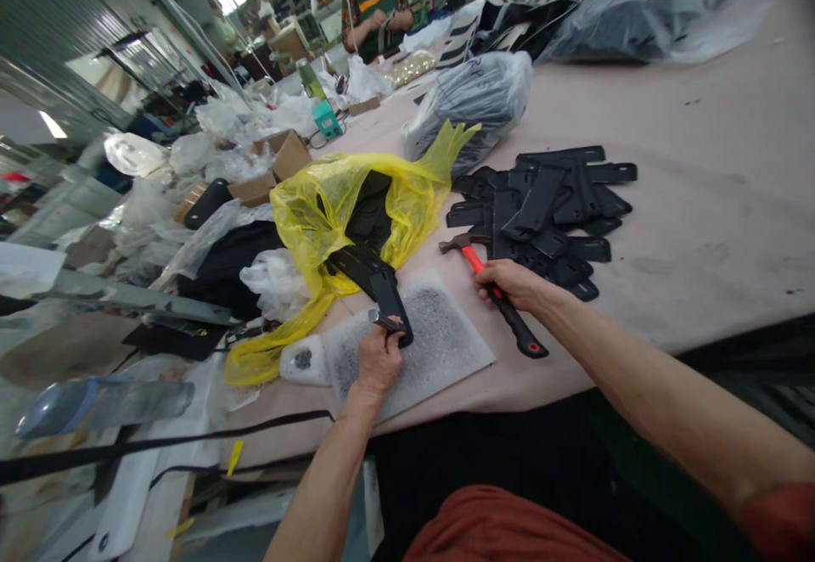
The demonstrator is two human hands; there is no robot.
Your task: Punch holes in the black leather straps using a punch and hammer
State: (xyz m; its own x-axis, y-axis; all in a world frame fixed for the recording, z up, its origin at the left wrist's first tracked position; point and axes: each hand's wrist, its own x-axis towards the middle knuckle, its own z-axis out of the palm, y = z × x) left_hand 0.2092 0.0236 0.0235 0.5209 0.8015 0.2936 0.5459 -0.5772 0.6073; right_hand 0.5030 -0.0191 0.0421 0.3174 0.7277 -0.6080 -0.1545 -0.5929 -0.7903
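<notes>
Hammer point(518, 326) in the right hand point(514, 285), metal tool point(385, 320) in the left hand point(380, 360).
The right grip wraps the hammer's handle, its head just beside a pile of black pieces point(541, 205) on the bench point(675, 248); the left grip pinches the metal tool at the near end of a black strip point(390, 295), which lies partly on a speckled board point(446, 333), beside an open yellow bag point(417, 227).
</notes>
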